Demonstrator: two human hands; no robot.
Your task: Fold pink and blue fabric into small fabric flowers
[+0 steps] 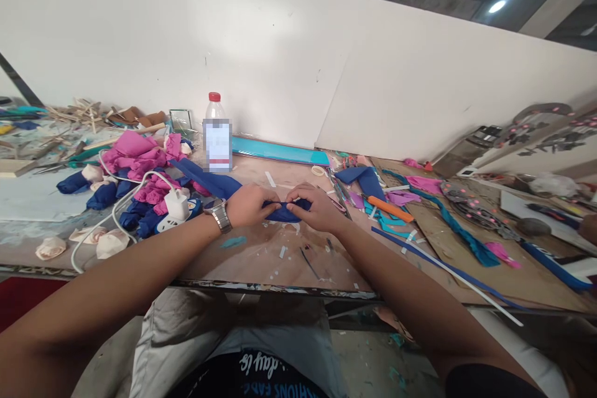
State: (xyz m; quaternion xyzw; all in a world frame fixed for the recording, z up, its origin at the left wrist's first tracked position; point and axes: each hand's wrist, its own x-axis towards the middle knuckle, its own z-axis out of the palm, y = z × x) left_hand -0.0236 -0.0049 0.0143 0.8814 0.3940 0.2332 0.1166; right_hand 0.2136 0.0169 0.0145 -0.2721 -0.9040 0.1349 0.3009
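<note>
Head view: the left hand (247, 206) and the right hand (318, 208) face each other, fingers curled and thumbs nearly meeting, and between them they pinch a blue cloth (283, 214) just above or on the table (209, 270); which of the two I cannot tell. The cloth looks bunched, its ends hidden by the fingers. A watch (220, 217) is on the left wrist. Beyond that hand, a blue strip (212, 180) slants up toward a bottle (217, 146) with a red cap. To the left lie pink cloth (135, 154), more blue bundles, cream rosettes (51, 248) and a white plug (176, 205) with its cable. Just beyond the right hand are scissors (339, 189), and to their right an orange cutter (390, 209) lies among turquoise scraps. A turquoise sheet (280, 150) rests near the white wall.
</note>
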